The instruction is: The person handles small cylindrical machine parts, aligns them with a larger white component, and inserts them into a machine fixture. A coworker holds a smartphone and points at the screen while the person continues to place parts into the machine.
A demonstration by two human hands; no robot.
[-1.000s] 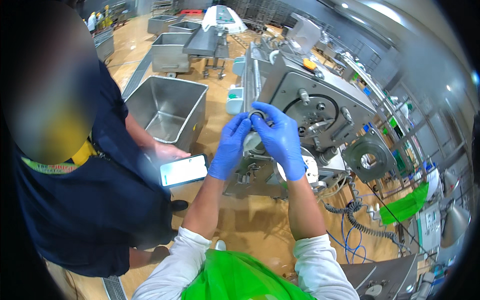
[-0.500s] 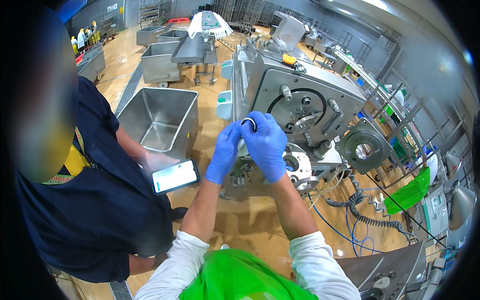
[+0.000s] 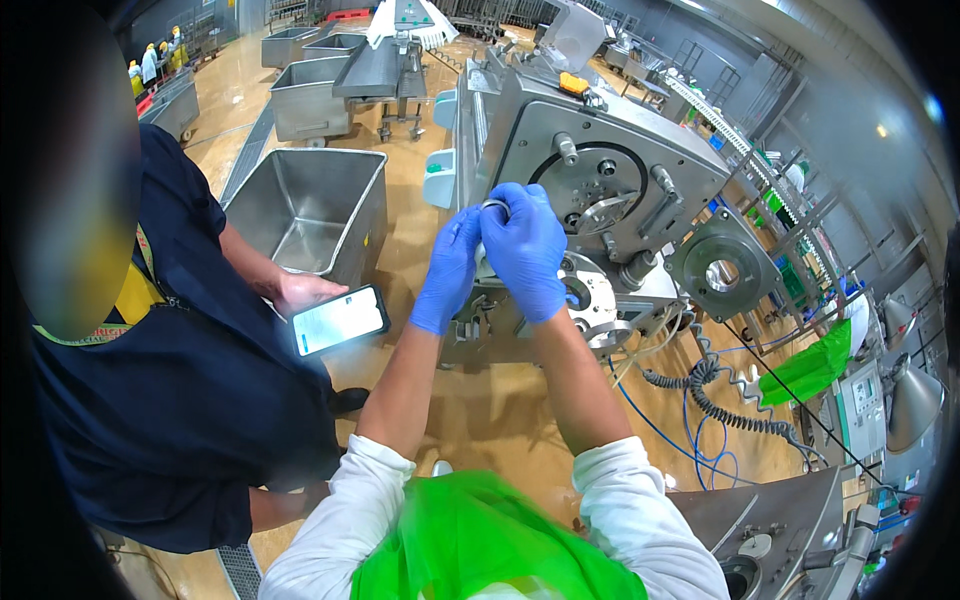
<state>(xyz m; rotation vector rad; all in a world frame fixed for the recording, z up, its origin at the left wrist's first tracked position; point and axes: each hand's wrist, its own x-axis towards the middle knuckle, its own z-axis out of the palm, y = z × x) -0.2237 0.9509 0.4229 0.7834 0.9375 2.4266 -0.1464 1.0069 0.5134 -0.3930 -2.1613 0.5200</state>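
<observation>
While left hand (image 3: 452,265) meets right hand (image 3: 525,250), grip of both seemingly clamped on small grey ring (image 3: 495,203)

Bright blue gloves at twelve o'clock, covering the left hand (image 3: 449,268) and the right hand (image 3: 525,252), with a silver-grey ring (image 3: 494,205) glinting between them! Down at six, a vivid green apron (image 3: 490,530), and flanking it, plain white sleeves (image 3: 335,525) at seven and five. Over at nine, a phone (image 3: 340,320), black-edged, its screen glowing white, in front of a deep navy shirt (image 3: 210,390). Dull grey on the tub (image 3: 365,215) at ten. Silver-grey machine (image 3: 690,140) at one, topped by a yellow-orange object (image 3: 573,83)! Blue hose (image 3: 638,405) and dark grey coiled cord (image 3: 712,395) at four, green cloth (image 3: 808,362) between three and four, all against a tan floor (image 3: 480,400).
</observation>
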